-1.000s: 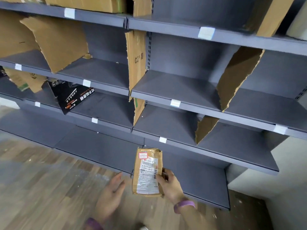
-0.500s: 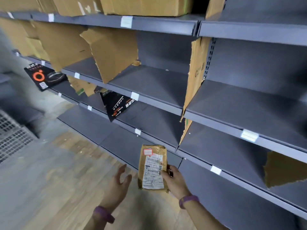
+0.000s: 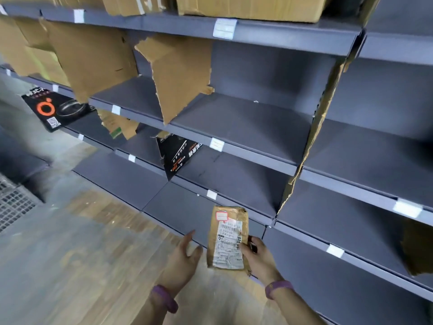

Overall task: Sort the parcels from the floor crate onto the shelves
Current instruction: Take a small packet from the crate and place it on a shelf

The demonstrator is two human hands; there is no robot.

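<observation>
The parcel [image 3: 228,240] is held upright in the lower centre of the frame, label toward the camera, clamped at its lower right edge by the right hand [image 3: 259,261], thumb on the label. The left hand [image 3: 182,259] is just beside it, fingers apart and relaxed, nothing gripped, no contact seen. Since a second ago the view has been swung left along the shelves [image 3: 246,127]: the torn cardboard divider [image 3: 180,73] is now upper centre, a black box [image 3: 55,109] with an orange ring has come in at upper left, and wire mesh [image 3: 11,205], possibly the floor crate, at the left edge. The parcel is not yet placed; a slot is judged as being searched for.
</observation>
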